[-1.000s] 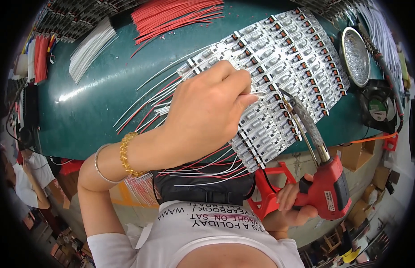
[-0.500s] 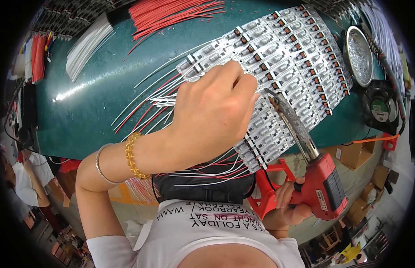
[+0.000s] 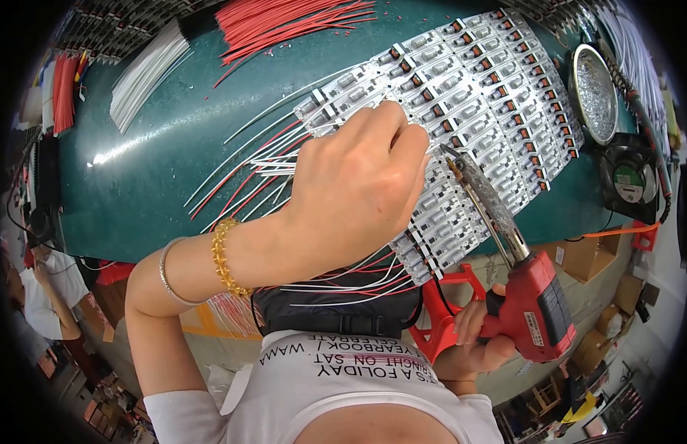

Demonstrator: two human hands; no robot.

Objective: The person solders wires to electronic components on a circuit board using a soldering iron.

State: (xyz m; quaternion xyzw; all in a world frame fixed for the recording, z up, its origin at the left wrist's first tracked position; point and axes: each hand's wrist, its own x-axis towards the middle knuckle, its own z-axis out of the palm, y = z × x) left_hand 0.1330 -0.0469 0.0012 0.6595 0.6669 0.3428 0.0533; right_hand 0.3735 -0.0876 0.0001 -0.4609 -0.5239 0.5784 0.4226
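Note:
My left hand (image 3: pixel 358 185) is closed over a sheet of silver electronic modules (image 3: pixel 473 85), knuckles up. Its fingertips are hidden beneath it, so I cannot tell what they pinch. In my right hand (image 3: pixel 480 344) is a red and black soldering gun (image 3: pixel 534 311), its trigger side toward my fingers. The gun's long, stained tip (image 3: pixel 484 192) slants up and left over the modules, close to my left fingertips. Thin white and red wires (image 3: pixel 247 174) run out leftward from the modules, on both sides of my left wrist.
Bundles of red wires (image 3: pixel 284 22) and white wires (image 3: pixel 147 78) lie on the green table (image 3: pixel 122 200). A round metal bowl (image 3: pixel 596 92) holds small silvery bits. Below it stands a black fan (image 3: pixel 630 177). A red stool (image 3: pixel 436 318) is below the table edge.
My left hand has shifted very slightly to the right, and the wires beside it moved a little. The soldering gun's tip is nearly where it was.

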